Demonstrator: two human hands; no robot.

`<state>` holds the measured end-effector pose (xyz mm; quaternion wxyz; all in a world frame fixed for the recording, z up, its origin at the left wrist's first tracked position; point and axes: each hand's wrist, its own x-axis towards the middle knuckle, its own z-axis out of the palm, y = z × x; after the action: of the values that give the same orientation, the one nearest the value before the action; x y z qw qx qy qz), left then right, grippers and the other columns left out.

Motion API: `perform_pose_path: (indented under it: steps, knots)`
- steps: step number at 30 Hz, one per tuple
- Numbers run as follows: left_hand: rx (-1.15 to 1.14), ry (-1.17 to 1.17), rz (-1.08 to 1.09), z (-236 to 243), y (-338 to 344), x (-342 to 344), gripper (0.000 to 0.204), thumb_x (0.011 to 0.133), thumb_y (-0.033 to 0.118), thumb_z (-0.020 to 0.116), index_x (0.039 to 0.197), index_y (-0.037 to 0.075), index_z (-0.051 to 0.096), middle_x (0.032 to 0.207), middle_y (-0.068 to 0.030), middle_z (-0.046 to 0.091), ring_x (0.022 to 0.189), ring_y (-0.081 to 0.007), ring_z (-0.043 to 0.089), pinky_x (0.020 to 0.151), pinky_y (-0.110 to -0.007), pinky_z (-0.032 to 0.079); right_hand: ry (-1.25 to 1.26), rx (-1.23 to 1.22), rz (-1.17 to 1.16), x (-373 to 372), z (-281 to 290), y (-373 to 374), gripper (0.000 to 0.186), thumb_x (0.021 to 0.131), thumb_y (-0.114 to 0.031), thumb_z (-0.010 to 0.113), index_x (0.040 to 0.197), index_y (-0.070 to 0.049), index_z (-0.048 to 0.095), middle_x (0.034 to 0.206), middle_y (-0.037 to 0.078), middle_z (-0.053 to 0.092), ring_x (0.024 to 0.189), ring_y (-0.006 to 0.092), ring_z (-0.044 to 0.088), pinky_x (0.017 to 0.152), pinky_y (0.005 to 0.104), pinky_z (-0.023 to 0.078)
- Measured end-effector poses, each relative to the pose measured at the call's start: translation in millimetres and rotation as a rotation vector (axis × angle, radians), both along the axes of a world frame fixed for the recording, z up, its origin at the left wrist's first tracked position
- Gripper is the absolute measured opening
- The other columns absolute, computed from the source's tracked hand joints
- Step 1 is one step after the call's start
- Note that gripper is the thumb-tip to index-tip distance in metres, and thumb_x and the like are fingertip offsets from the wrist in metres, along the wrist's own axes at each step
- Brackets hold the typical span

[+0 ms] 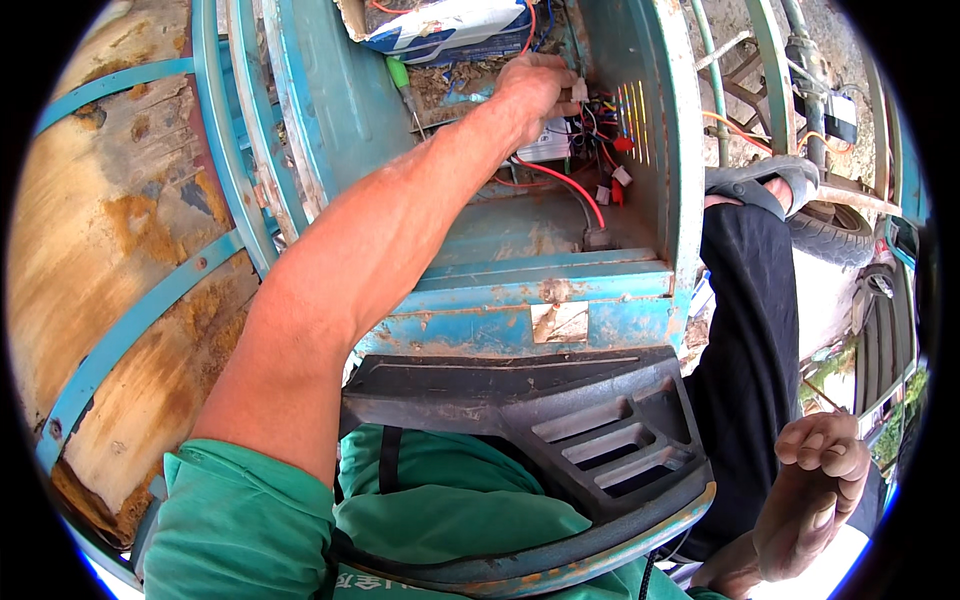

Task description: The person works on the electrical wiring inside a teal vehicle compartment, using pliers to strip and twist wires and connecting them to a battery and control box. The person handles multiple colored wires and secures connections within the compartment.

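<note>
My left hand [538,88] reaches across into an open teal metal box [560,270]. Its fingers are closed around a small white plug connector [579,91] near the box's right wall, with the grip partly hidden. Thin coloured wires [604,112] bunch just beside the fingertips. Under the wrist sits a silver box-shaped unit [548,146], half covered by my arm. My right hand [815,490] hangs at the lower right, palm toward me, fingers loosely bent and apart from the thumb, and nothing shows in it.
A green-handled screwdriver [398,74] leans left of my forearm. Behind it stands a torn blue-and-white carton [455,38]. A thick red cable [570,182] and loose white connectors [622,176] lie in the box. A black plastic frame [520,400] lies before my body; a sandalled foot [775,190] rests at right.
</note>
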<state>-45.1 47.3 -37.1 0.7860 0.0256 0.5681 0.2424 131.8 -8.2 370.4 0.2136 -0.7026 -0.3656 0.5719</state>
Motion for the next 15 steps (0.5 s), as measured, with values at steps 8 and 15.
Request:
perform_pose_path:
  steps: [8,15]
  knots:
    - [0.052,-0.052,-0.043,4.0,0.0,-4.0,0.028,0.094,0.002,0.055,0.121,-0.003,0.050,0.101,-0.0127,0.064,0.090,-0.0229,0.066,0.076,-0.036,0.055,0.009,0.012,0.007,-2.4,-3.0,2.4,0.035,0.093,-0.037,0.061,0.108,-0.006,0.056,0.097,0.008,0.048,0.092,0.0188,0.048,0.078,0.0306,0.041]
    - [0.125,-0.150,-0.021,4.2,-5.4,-5.7,0.024,0.094,0.002,0.053,0.117,-0.003,0.053,0.100,-0.0140,0.065,0.090,-0.0233,0.066,0.080,-0.036,0.055,0.013,0.000,0.015,1.9,-1.6,2.5,0.035,0.094,-0.036,0.060,0.110,-0.006,0.056,0.098,0.008,0.046,0.092,0.0189,0.048,0.079,0.0308,0.040]
